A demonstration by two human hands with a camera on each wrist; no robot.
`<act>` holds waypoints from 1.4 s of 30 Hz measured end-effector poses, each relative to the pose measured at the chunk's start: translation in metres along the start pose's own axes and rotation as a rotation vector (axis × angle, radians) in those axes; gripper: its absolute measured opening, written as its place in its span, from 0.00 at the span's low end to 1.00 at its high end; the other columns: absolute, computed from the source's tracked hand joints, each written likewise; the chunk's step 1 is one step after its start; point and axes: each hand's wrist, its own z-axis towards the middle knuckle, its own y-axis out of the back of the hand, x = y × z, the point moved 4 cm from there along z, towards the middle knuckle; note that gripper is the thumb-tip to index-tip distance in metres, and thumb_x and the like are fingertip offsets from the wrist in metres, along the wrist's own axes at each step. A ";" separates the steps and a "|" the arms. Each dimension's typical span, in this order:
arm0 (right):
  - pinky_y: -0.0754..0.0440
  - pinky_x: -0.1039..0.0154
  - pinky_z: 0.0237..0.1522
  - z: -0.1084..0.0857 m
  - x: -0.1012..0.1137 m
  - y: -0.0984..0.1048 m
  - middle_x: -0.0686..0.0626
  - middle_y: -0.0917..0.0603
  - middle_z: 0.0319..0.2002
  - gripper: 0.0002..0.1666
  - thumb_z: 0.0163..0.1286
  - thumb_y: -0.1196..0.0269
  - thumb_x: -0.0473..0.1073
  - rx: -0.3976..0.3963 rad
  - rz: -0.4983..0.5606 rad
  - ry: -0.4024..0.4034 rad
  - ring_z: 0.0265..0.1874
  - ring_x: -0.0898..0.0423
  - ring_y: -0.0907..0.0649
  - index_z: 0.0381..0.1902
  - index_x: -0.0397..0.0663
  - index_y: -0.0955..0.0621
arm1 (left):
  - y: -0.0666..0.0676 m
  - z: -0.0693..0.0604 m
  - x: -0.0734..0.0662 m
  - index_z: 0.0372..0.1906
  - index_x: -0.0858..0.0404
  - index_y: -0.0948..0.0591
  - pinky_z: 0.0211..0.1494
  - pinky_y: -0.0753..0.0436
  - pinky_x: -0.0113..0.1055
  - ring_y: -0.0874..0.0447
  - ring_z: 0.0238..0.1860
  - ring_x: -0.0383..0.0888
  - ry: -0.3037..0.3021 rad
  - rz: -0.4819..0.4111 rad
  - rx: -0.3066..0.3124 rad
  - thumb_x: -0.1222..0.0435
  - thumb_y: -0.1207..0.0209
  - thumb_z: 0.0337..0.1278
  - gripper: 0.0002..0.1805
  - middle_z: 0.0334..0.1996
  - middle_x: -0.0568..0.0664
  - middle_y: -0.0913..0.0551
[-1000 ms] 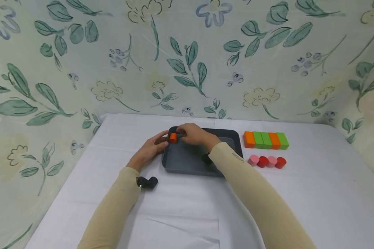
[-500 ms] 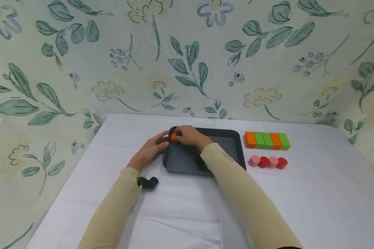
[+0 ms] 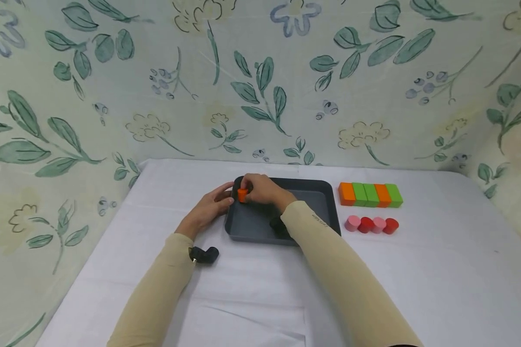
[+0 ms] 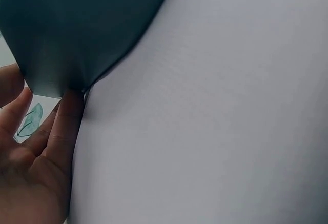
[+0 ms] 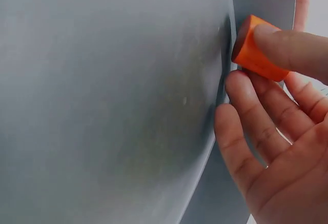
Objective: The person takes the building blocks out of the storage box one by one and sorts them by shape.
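Observation:
An orange cylinder block (image 5: 261,49) is pinched by my right hand (image 3: 262,189), its thumb on the block's side, at the left wall of the dark grey baking tray (image 3: 252,226). In the right wrist view the other fingers spread along that wall. My left hand (image 3: 206,209) touches the tray's left side from outside, its fingers fairly straight. In the left wrist view its fingertips (image 4: 72,98) meet the tray's outer wall (image 4: 77,34). The right hand partly hides the block in the head view.
Right of the tray stands a row of orange and green blocks (image 3: 370,194). In front of it is a row of pink and red cylinders (image 3: 372,224). A white cloth (image 3: 260,299) covers the table, and a floral curtain (image 3: 260,86) hangs behind.
My right hand has moved left a little and taken hold of the orange cylinder block, which stood free beside its fingers before. The left hand keeps its place at the tray.

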 end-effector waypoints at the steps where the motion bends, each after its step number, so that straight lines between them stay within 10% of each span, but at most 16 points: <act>1: 0.21 0.55 0.63 0.000 0.000 0.001 0.45 0.17 0.52 0.18 0.64 0.33 0.37 -0.001 0.004 0.001 0.49 0.49 0.22 0.51 0.45 0.22 | 0.001 0.000 0.000 0.78 0.49 0.42 0.76 0.32 0.52 0.34 0.74 0.57 -0.002 0.001 -0.002 0.64 0.47 0.71 0.34 0.77 0.60 0.40; 22: 0.23 0.54 0.68 -0.014 0.006 0.019 0.47 0.16 0.55 0.22 0.64 0.32 0.38 -0.071 0.000 0.045 0.52 0.50 0.21 0.56 0.48 0.20 | 0.000 0.000 -0.002 0.78 0.49 0.42 0.77 0.33 0.52 0.33 0.74 0.57 0.005 -0.018 -0.005 0.65 0.47 0.71 0.34 0.76 0.60 0.39; 32: 0.17 0.54 0.61 -0.067 0.003 0.059 0.46 0.15 0.54 0.25 0.63 0.30 0.40 -0.170 0.015 0.145 0.50 0.51 0.16 0.59 0.45 0.19 | 0.000 0.002 0.000 0.78 0.47 0.41 0.76 0.32 0.51 0.34 0.74 0.56 0.020 0.005 -0.021 0.65 0.46 0.71 0.34 0.77 0.59 0.41; 42: 0.14 0.51 0.56 -0.137 -0.030 0.093 0.44 0.16 0.53 0.27 0.63 0.31 0.36 -0.299 -0.003 0.062 0.51 0.46 0.15 0.60 0.45 0.20 | 0.000 0.002 0.001 0.78 0.49 0.42 0.77 0.32 0.51 0.36 0.75 0.56 0.001 0.022 -0.013 0.65 0.47 0.71 0.34 0.77 0.60 0.41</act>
